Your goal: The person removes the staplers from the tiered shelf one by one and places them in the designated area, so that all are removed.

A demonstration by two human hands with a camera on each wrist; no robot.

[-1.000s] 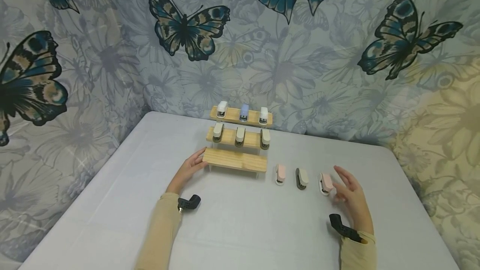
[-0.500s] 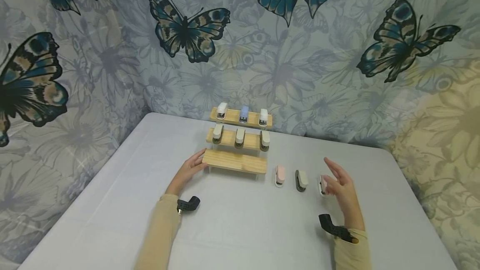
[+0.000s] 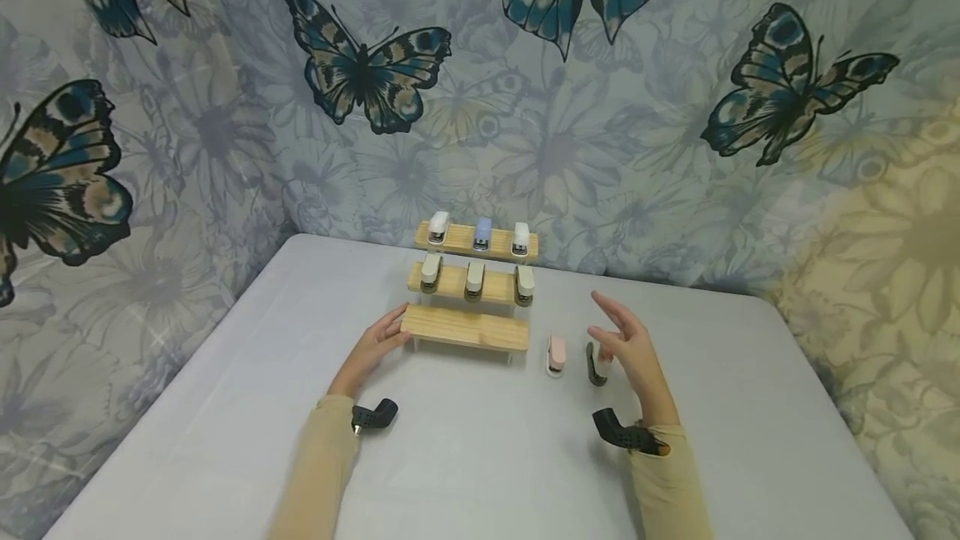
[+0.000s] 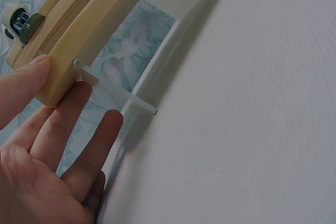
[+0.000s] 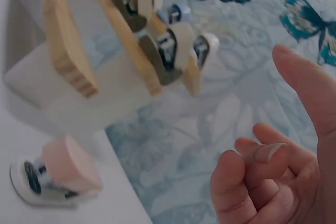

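Note:
A three-tier wooden display stand (image 3: pixel 465 330) bears mini staplers on its upper two tiers; the front tier is bare. My left hand (image 3: pixel 372 350) holds the front tier's left end, thumb (image 4: pixel 37 69) on the board's edge and a finger (image 4: pixel 79 95) beneath. My right hand (image 3: pixel 633 357) hovers over the table, one finger (image 5: pixel 299 77) extended and the others bent, with nothing visibly held. Just left of it, partly covered, is a cream and dark grey stapler (image 3: pixel 595 365). A pink stapler (image 3: pixel 556 355) lies between that one and the stand. The other pink stapler is out of sight.
On the top tier sit two white staplers and a blue stapler (image 3: pixel 482 233); three cream ones, such as the middle cream stapler (image 3: pixel 474 280), sit below. Clear supports (image 4: pixel 115 87) raise the boards. A white-covered table (image 3: pixel 465 457) meets butterfly-patterned walls (image 3: pixel 555 148).
My right hand has moved left, from beside the farthest-right pink stapler to the cream and grey one. That pink stapler has dropped from sight. My left hand stays at the stand's end.

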